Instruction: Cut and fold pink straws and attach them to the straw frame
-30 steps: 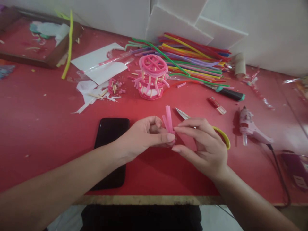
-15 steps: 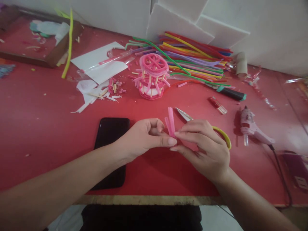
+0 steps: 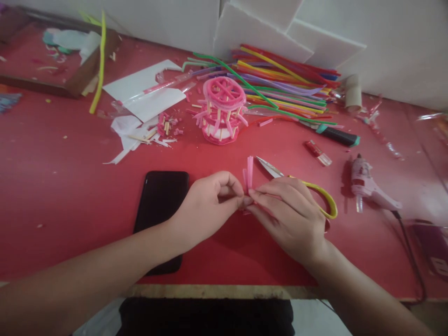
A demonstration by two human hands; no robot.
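My left hand [image 3: 210,205] pinches a small bundle of short pink straw pieces [image 3: 248,173] that stands upright above the red table [image 3: 70,186]. My right hand [image 3: 294,219] meets it from the right, thumb and forefinger pinched on the lower end of the same bundle. Yellow-handled scissors [image 3: 315,191] lie on the table just behind my right hand. A round pink straw-and-stick model [image 3: 221,112] stands farther back, in the middle of the table.
A black phone [image 3: 159,205] lies under my left wrist. A pile of coloured straws [image 3: 280,86] lies at the back, with a marker [image 3: 336,135] and a pink glue gun [image 3: 367,186] to the right. Paper scraps [image 3: 140,121] and a brown tray [image 3: 52,56] are at the left.
Both hands have closed in on the pink bundle; my right fingertips now pinch its lower end, and the bundle sits lower between the fingers.
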